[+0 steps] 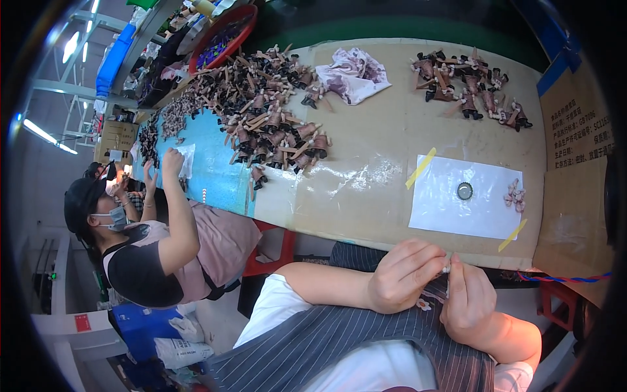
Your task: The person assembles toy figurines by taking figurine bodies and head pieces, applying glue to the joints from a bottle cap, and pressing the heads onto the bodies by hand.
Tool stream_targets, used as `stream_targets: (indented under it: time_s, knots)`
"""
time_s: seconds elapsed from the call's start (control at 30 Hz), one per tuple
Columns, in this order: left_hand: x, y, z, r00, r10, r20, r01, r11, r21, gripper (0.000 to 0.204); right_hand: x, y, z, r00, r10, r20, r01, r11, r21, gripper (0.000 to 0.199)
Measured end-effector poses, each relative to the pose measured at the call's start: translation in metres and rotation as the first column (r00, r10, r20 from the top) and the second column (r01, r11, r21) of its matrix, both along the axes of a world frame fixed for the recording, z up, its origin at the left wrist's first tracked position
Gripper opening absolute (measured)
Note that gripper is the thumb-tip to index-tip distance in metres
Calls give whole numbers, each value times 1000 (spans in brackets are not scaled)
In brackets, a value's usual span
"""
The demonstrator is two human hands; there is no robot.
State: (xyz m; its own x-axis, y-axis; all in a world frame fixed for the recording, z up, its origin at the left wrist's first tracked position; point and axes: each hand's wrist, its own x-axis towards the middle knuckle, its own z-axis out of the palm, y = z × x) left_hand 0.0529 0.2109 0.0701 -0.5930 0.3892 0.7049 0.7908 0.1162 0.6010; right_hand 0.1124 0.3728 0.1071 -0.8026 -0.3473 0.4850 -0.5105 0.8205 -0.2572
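Item in hand: one tiny pale part [447,268], pinched between the fingertips of my left hand [403,277] and my right hand [467,302], held near me, just off the near edge of the bench [366,150]. Both hands are closed in a fingertip pinch on it. Too small to tell its exact form; I judge it light, stiff and easy to drop, best taken by its ends with finger pads only.

On the bench, right: a white sheet [467,196] taped down with yellow strips, carrying a small round metal cap [464,191] and a little cluster of pinkish pieces [515,195], smooth and rounded.

Far right: a group of brown figurine bodies [467,85], dark-footed, jumbled. Far centre: a crumpled stained cloth [353,73], soft. Left: a large heap of the same brown figures [274,111], spreading over a blue mat [209,163].

Far left: a red basin [225,32]. Left of me: a seated co-worker [157,242] in a mask, hands raised at the bench.
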Motion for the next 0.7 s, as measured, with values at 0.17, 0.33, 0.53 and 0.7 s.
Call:
stream_targets:
  time_s: [0.17, 0.33, 0.53, 0.7]
  knots:
    - [2, -1, -2, 1000, 5, 16, -5, 1000, 8, 31, 0, -1, 1, 1000, 1, 3, -1, 1000, -1, 42]
    - [-1, -2, -5, 1000, -4, 20, 4, 1000, -7, 32, -3, -2, 0, 1000, -12, 21, 12, 1000, 11, 44]
    - [-4, -3, -10, 999, 10, 32, -10, 1000, -3, 32, -6, -4, -5, 999, -22, 28, 22, 1000, 8, 44]
    - [-5, -3, -10, 999, 17, 40, -17, 1000, -9, 31, -8, -5, -7, 999, -32, 35, 32, 999, 15, 45]
